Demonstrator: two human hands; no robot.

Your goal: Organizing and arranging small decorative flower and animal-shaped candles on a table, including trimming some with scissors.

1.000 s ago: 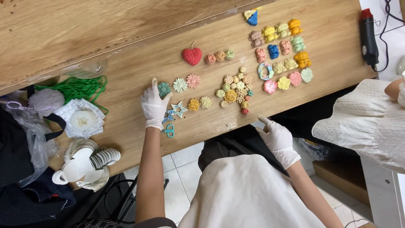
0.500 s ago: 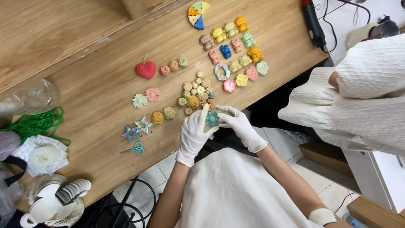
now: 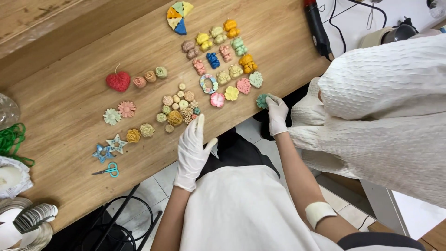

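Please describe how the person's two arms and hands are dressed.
Both the left hand and the right hand wear thin white gloves ending at the wrist. The forearms are bare. A pale bandage wraps the right forearm.

Wooden table [image 3: 69, 83] runs diagonally from 8 to 1 o'clock, light oak grain, a raised wooden ledge [image 3: 55, 28] along its far side at 11. Floor [image 3: 162, 183] below at 6 shows pale tiles with dark grout. Black metal stand legs [image 3: 116, 214] and a cable loop sit on the floor at 7. White surface [image 3: 353, 18] at 1 o'clock with thin black cords. Another wooden edge [image 3: 432, 239] at 4. Light is even, soft, no hard shadows.
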